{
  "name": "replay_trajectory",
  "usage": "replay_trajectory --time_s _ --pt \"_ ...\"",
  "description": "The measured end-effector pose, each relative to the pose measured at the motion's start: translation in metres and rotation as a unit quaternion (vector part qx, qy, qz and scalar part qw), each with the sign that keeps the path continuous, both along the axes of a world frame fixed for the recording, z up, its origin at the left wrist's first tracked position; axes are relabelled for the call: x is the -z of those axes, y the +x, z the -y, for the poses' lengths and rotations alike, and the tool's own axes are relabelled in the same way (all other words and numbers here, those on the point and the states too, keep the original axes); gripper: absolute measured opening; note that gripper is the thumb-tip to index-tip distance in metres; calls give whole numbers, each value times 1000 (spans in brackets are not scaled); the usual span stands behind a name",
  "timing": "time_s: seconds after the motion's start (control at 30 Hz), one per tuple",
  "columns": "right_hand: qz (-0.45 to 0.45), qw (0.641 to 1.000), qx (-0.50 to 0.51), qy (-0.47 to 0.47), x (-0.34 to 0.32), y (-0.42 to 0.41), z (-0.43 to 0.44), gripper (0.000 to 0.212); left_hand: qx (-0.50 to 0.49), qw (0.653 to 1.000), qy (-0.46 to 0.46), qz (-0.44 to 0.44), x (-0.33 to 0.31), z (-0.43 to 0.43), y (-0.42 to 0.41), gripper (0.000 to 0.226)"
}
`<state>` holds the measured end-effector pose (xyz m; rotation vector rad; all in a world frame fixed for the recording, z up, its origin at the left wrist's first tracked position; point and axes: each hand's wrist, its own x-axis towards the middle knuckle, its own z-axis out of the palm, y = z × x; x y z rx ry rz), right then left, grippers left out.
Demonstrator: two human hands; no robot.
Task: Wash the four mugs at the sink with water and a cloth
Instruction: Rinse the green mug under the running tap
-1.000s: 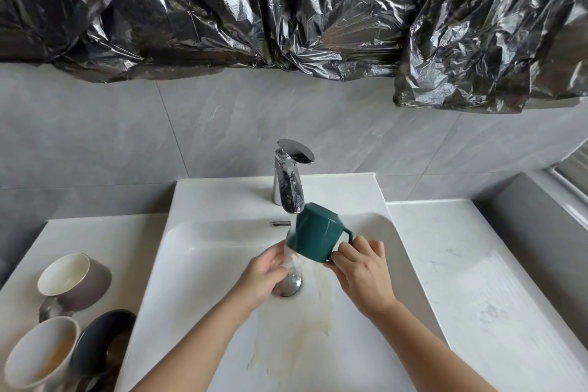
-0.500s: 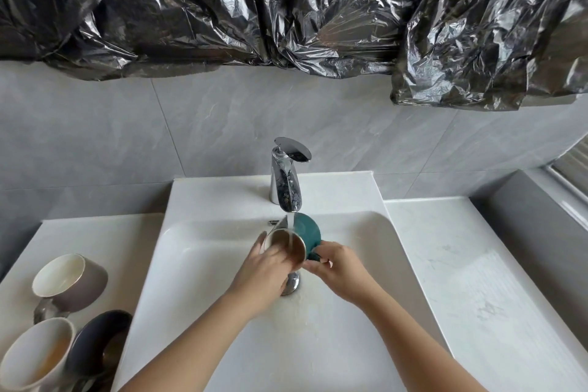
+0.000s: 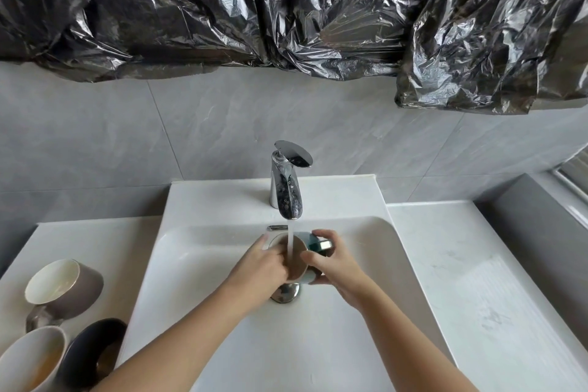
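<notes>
**Head view.** The green mug (image 3: 314,240) is in the white sink basin (image 3: 191,251), at 6 o'clock of the chrome faucet (image 3: 286,183) and just above the drain (image 3: 285,293). It is tilted with its mouth toward the camera. The water stream (image 3: 290,242) falls into its brown-tinted interior.

The left hand (image 3: 264,267) meets the mug from 9 o'clock, with the thumb at the rim and the fingers curled onto the mouth. How deep they reach inside cannot be told. The right hand (image 3: 332,264) grips the mug from 3 o'clock, with thumb and fingers wrapped round the wall. The handle is hidden.

**Progress (judgement).** This looks like an early stage, with the first mug being rinsed. No cloth is visible.

Three mugs lie on their sides on the counter (image 3: 95,242) at 8 o'clock:
- The taupe mug (image 3: 68,288).
- The cream mug (image 3: 28,360), which has tan residue inside.
- The dark mug (image 3: 92,355).

All three are apparently unwashed.

**Appearance.** The green mug has a glossy teal exterior and a pale rim.

**Background.** Black plastic sheeting (image 3: 286,9) hangs at 12 o'clock.
</notes>
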<state>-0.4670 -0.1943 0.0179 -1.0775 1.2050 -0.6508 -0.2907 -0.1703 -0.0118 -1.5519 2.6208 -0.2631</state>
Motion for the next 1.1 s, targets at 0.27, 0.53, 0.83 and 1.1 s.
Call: replay_trajectory --time_s 0.27,0.53,0.83,1.1 --pt "76 995 45 41 8 5 0 69 -52 989 101 -92 -28 -4 -22 28" --pt "102 992 42 65 14 6 -4 66 -18 994 101 -25 -17 -5 -15 39" --pt "81 995 27 57 13 8 2 69 41 999 2 -1 -25 -7 -9 30" --pt "19 999 -24 35 7 8 14 73 14 993 51 103 -8 9 5 24"
